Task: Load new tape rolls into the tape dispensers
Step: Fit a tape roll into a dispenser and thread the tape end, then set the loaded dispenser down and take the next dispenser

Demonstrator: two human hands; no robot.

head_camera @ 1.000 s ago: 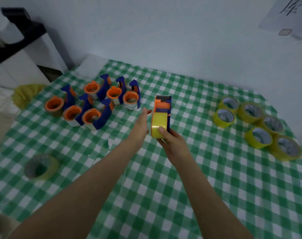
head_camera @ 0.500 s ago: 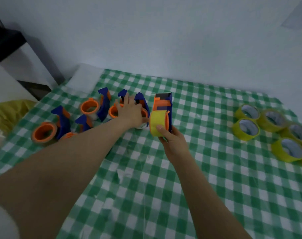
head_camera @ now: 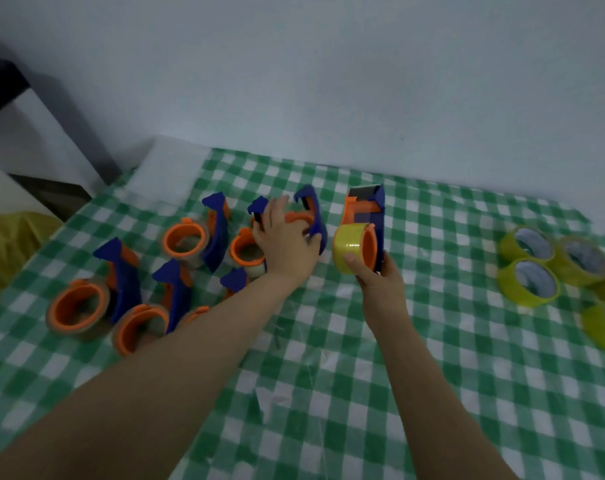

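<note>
Tape dispenser (head_camera: pixel 360 211), blue-and-orange plastic carrying a glossy yellow roll (head_camera: pixel 346 245), stands mid-table in the right hand (head_camera: pixel 380 285), fingers curled round it. The left hand (head_camera: pixel 287 251) clasps a neighbouring dispenser (head_camera: pixel 315 213), hiding its spool.

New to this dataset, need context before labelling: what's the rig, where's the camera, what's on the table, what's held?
No machine: a person works with two bare hands, filmed by one wide-angle camera on their head, looking down. The right hand holds an upright blue-and-orange plastic tape dispenser carrying a yellow tape roll. The left hand grasps another blue-and-orange dispenser, thumb round its blue frame, at the edge of a cluster of similar dispensers. Loose yellow-green tape rolls lie to the right. The surface is a green-and-white checked tablecloth.
</note>
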